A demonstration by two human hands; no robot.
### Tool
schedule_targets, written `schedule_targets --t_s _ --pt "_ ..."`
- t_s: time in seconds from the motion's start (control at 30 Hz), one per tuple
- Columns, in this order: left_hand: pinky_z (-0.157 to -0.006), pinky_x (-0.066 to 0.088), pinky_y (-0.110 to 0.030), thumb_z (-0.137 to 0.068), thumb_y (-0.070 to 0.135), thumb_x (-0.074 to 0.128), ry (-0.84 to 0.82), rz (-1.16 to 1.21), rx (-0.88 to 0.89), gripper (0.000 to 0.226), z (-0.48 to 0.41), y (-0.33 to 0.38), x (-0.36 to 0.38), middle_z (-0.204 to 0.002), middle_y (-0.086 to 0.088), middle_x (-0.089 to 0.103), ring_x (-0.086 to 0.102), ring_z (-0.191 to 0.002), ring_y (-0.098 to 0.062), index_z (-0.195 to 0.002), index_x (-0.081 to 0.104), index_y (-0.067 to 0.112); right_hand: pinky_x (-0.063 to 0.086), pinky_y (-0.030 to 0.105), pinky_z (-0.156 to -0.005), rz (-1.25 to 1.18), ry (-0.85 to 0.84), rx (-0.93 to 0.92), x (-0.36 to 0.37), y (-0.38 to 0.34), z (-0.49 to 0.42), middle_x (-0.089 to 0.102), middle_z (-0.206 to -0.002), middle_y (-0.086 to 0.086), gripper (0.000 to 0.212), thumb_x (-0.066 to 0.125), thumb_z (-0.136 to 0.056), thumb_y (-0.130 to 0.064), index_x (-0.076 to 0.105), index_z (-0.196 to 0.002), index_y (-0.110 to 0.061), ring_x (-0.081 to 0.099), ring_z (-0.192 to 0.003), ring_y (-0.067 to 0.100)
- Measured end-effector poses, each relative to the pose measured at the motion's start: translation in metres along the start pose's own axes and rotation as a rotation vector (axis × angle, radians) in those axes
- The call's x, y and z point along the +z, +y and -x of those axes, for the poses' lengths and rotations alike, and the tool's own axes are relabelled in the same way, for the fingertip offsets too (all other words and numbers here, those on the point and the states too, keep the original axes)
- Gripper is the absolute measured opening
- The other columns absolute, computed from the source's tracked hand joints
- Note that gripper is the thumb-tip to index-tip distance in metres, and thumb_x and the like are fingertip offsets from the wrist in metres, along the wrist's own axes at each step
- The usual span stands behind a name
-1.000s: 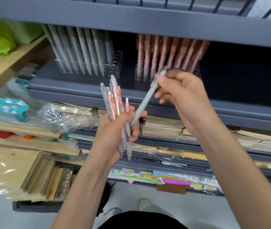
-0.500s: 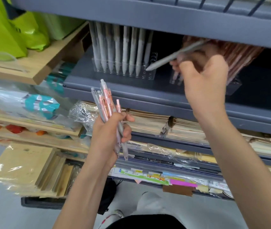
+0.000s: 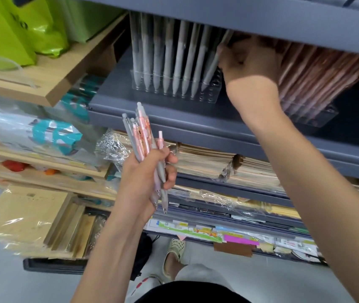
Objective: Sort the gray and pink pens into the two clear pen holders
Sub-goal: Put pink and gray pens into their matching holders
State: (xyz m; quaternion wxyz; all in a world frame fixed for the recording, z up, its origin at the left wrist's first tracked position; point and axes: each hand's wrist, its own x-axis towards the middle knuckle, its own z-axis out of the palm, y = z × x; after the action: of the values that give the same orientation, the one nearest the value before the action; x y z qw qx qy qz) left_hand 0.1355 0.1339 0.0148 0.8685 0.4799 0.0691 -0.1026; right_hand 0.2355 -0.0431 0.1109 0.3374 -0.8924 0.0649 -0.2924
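**A:** Which step is this?

**B:** Slotting one gray pen, I'd say. Below and left of the gray-pen holder (image 3: 175, 85), the left hand (image 3: 148, 173) is clamped round a mixed bundle of pens (image 3: 143, 136), tips down, forearm raised.

**A:** And the pen itself?

**B:** The gray pen (image 3: 211, 65) leans at the holder's right end; whether its tip is seated, I can't tell. Just right of the holder, the right hand (image 3: 248, 62) pinches its upper part, arm reaching up under the shelf above.

**A:** Next?

**B:** Likely straighten it, press it down, let go. Pink ones belong in the pink-pen holder (image 3: 312, 115), farther right.
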Motion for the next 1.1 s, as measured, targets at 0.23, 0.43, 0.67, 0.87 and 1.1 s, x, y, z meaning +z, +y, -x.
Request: schedule_targets --t_s 0.23,0.43,0.67,0.87,1.1 --pt "-0.037 0.035 -0.020 -0.095 0.000 0.053 -0.017 0.008 -0.029 0.013 0.000 -0.009 -0.001 -0.067 -0.006 0.062 0.048 -0.044 -0.014 -0.088 0.050 0.011 0.040 0.020 -0.076 0.058 0.010 -0.037 0.013 0.001 -0.009 0.073 -0.093 -0.002 0.028 0.060 -0.091 -0.036 0.064 -0.105 -0.012 0.067 -0.095 0.020" --pt "-0.036 0.036 -0.021 -0.095 0.001 0.054 -0.010 0.028 -0.048 0.012 0.006 -0.013 -0.004 -0.067 -0.007 0.062 0.048 -0.044 -0.015 -0.088 0.051 0.010 0.055 0.031 -0.074 -0.096 -0.026 -0.017 0.014 0.006 -0.005 0.065 -0.069 -0.006 0.014 0.063 -0.089 -0.032 0.053 -0.085 -0.023 0.070 -0.075 0.019" --pt "-0.045 0.051 -0.026 -0.091 0.004 0.061 -0.001 -0.023 -0.022 0.003 0.015 -0.013 -0.009 -0.073 -0.011 0.070 0.062 -0.052 -0.020 -0.093 0.063 0.006 0.057 0.040 -0.074 -0.228 -0.075 0.069 0.008 0.006 0.003 0.063 -0.066 -0.010 0.013 0.066 -0.088 -0.026 0.053 -0.086 -0.023 0.069 -0.074 0.023" --pt "-0.052 0.055 -0.026 -0.078 0.012 0.070 -0.028 -0.086 0.019 0.033 0.019 -0.009 -0.007 -0.085 -0.016 0.075 0.067 -0.057 -0.020 -0.108 0.063 -0.001 0.056 0.035 -0.063 -0.392 -0.198 0.098 -0.016 0.004 0.046 0.070 -0.073 -0.001 0.010 0.064 -0.087 -0.015 0.066 -0.081 -0.023 0.065 -0.065 0.013" --pt "-0.054 0.058 -0.027 -0.077 0.011 0.069 -0.077 -0.114 0.051 0.034 0.025 -0.015 0.007 -0.090 -0.018 0.076 0.070 -0.060 -0.021 -0.108 0.065 0.001 0.053 0.030 -0.069 -0.304 -0.726 -0.031 -0.042 0.008 0.089 0.073 -0.078 -0.001 0.014 0.079 -0.080 -0.034 0.077 -0.082 -0.021 0.063 -0.071 0.009"
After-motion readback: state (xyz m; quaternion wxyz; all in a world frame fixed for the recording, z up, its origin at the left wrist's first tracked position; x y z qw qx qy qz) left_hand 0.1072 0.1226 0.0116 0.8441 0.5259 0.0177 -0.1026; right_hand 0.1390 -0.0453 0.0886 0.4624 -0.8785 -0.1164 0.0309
